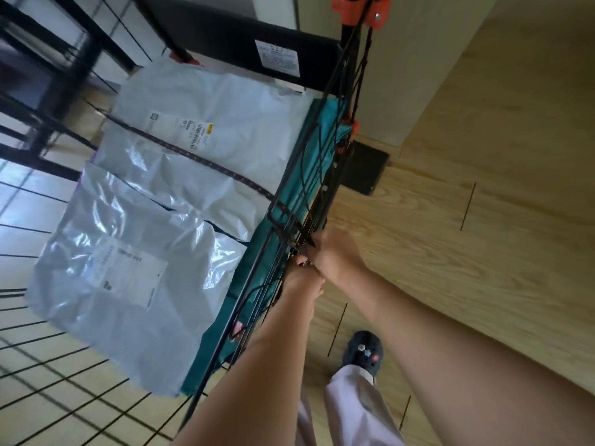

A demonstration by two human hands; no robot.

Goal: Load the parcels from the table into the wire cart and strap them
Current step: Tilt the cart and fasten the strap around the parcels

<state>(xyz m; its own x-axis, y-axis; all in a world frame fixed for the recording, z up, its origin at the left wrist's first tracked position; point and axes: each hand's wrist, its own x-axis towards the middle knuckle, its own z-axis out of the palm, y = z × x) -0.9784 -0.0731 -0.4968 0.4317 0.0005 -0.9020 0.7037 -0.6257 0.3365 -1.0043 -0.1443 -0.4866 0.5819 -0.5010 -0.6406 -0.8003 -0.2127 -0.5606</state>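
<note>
I look down into the black wire cart (291,175). Two grey plastic parcels lie on top, one far (231,117) and one near (128,268). Under them is a teal parcel (246,272), and a black parcel (225,43) stands at the far end. A dark speckled strap (199,159) runs diagonally over the far grey parcel and drops over the cart's right rim. My right hand (336,255) and my left hand (301,280) meet at the cart's right side wall. The fingers of both hands curl on the strap's end against the wires.
Orange fittings (351,8) sit at the cart's far right corner, with a black block (365,169) low beside the cart. A black metal frame (64,75) stands at the left. My shoe (362,349) is on the wooden floor right of the cart.
</note>
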